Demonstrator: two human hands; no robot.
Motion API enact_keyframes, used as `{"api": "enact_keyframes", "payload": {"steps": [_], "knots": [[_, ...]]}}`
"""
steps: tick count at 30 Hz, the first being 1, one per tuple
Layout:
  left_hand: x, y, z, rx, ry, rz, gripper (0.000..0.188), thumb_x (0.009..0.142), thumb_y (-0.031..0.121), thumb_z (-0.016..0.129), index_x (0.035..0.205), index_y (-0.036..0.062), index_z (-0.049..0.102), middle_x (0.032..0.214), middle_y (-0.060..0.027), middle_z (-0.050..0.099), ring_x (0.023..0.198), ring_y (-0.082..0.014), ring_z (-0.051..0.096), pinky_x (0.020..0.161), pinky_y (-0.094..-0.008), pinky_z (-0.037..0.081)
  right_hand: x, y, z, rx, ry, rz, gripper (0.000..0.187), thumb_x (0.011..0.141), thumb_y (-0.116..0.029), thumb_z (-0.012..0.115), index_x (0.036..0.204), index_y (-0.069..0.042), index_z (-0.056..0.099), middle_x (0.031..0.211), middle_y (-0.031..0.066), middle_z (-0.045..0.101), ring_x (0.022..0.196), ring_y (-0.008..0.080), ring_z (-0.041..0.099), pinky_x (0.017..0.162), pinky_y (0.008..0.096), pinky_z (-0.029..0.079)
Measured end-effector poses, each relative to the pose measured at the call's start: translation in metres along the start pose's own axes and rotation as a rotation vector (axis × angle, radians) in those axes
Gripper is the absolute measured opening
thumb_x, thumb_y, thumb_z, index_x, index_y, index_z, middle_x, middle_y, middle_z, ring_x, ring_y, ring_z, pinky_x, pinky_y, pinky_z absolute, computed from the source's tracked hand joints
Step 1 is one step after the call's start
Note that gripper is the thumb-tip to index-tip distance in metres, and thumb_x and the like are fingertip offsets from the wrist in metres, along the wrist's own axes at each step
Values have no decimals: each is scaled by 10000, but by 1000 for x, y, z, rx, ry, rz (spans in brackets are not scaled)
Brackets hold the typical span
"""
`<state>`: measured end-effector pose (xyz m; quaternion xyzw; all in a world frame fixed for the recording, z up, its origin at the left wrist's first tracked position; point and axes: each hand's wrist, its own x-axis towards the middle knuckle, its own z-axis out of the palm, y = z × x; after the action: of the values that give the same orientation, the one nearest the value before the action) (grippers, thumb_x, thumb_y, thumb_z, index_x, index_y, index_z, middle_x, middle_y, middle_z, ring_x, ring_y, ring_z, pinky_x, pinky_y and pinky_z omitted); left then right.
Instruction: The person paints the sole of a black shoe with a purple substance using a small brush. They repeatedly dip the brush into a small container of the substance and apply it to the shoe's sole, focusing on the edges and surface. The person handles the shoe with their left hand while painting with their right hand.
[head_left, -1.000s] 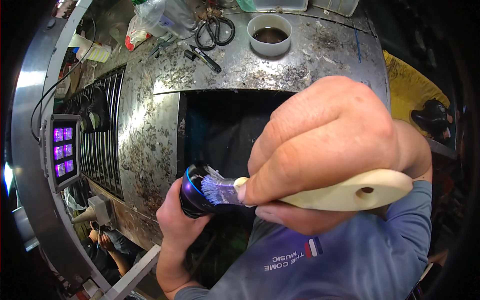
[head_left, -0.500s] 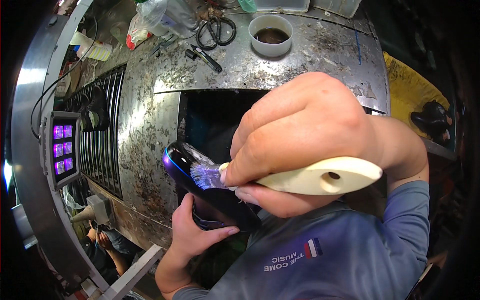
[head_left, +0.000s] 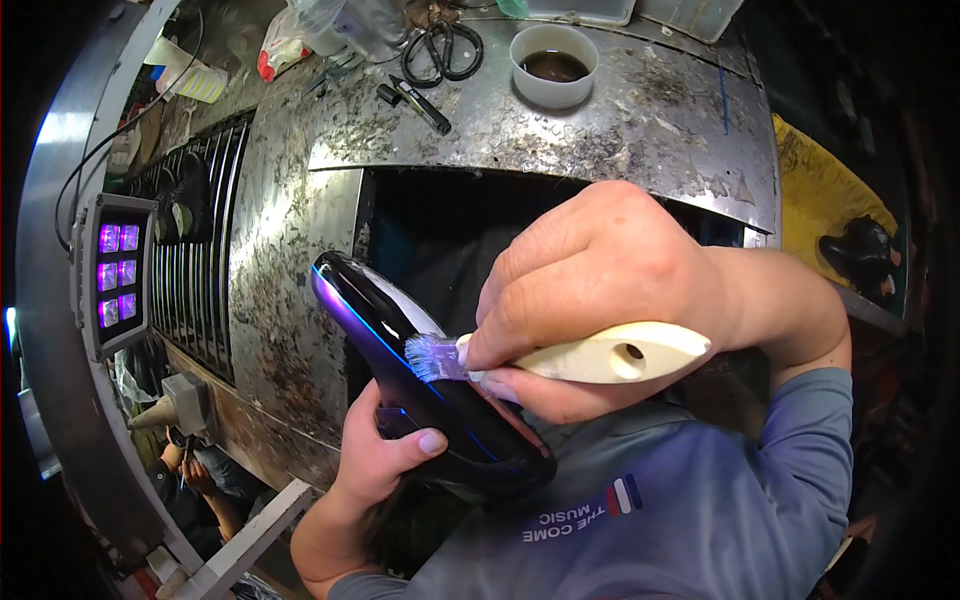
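My left hand grips a glossy black shoe from its near left side, thumb on top. The shoe lies slantwise, one rounded end toward the far left, with a purple-blue sheen along its edge. My right hand is closed around a flat brush with a cream handle that has a hole near its end. Pale bristles touch the shoe's upper surface around its middle. Fingers of my right hand hide the brush's neck.
Beyond the shoe, a worn metal bench carries a white bowl of dark liquid, a black marker and black-handled scissors. A purple-lit lamp stands left. Another person's hands show lower left. Another black shoe rests right.
The shoe's far end has shifted slightly up and left, showing more of the shoe. My right hand and the brush have moved slightly down, bringing the bristles nearer the shoe's middle.
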<state>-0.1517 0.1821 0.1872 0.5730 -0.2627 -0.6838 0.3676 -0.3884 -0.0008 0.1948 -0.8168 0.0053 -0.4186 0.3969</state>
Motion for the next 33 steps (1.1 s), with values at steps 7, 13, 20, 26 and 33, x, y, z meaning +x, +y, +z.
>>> {"api": "enact_keyframes", "payload": {"steps": [7, 13, 20, 26, 33], "knots": [[5, 2, 6, -121, -15, -59, 695, 852, 293, 827, 1373, -47, 517, 1252, -138, 667, 1143, -227, 658, 1034, -382, 509, -6, 4, 5, 27, -19, 19, 120, 777, -72, 789, 876, -22, 742, 739, 104, 693, 639, 252, 709, 563, 340, 596], [5, -2, 3, -99, 33, -41, 662, 892, 338, 791, 1360, -47, 526, 1241, -138, 672, 1121, -229, 671, 1016, -384, 523, -9, 2, 6, 42, -69, 54, 122, 779, -78, 784, 880, -26, 739, 746, 100, 693, 629, 252, 702, 551, 342, 586], [11, -6, 0, -158, 45, -1, 579, 918, 310, 763, 1321, -48, 549, 1208, -158, 684, 1084, -250, 694, 987, -394, 552, -12, -2, 4, 101, -124, 86, 109, 790, -92, 789, 872, -40, 740, 765, 99, 703, 635, 256, 700, 576, 338, 586], [7, -20, -11, -244, 83, 12, 574, 919, 302, 761, 1319, -51, 549, 1208, -161, 688, 1093, -267, 699, 987, -405, 568, 4, 30, -60, -375, 180, 235, 213, 827, -213, 824, 957, -58, 756, 857, 104, 753, 774, 216, 745, 717, 318, 576], [7, -19, -7, -152, 108, 69, 630, 973, 442, 674, 1355, -36, 518, 1201, -159, 694, 1067, -264, 711, 967, -409, 567, -10, 117, -118, -1030, 12, 700, 215, 850, -310, 741, 994, -156, 785, 927, 110, 762, 882, 311, 734, 799, 404, 586]]}}
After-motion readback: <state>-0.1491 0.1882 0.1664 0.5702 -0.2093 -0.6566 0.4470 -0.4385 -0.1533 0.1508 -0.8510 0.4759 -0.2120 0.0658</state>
